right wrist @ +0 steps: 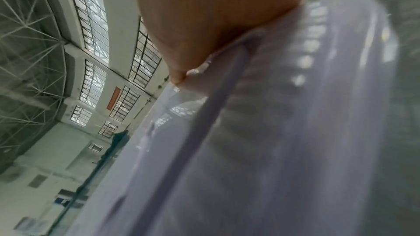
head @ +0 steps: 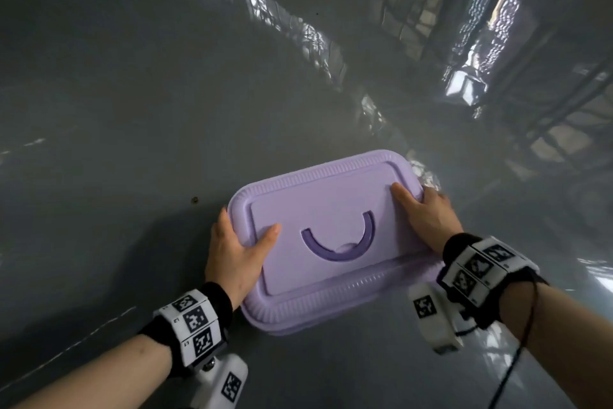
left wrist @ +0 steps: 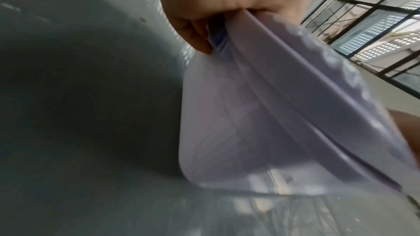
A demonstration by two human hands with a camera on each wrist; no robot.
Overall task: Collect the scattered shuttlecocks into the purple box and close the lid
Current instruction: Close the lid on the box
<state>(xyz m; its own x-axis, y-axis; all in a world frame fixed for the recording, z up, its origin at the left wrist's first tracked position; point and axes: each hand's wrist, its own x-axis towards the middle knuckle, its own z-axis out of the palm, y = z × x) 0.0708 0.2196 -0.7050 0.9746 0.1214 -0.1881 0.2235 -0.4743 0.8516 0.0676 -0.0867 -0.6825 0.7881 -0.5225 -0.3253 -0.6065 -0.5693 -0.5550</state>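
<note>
The purple box (head: 331,309) stands on the glossy grey floor with its lid (head: 318,209) lying flat on top; a darker purple curved handle (head: 338,248) is set into the lid. My left hand (head: 238,246) grips the lid's left end, thumb on top and fingers curled under the rim. My right hand (head: 421,213) grips the right end in the same way. In the left wrist view my fingers (left wrist: 195,31) hook under the lid's edge (left wrist: 284,82). The right wrist view shows my palm (right wrist: 216,15) over the box wall (right wrist: 284,114). No shuttlecock is in sight.
The shiny grey floor (head: 132,110) stretches all around and mirrors tall windows. A small dark speck (head: 195,199) lies on it left of the box. A faint pale line (head: 83,339) runs across the floor at lower left.
</note>
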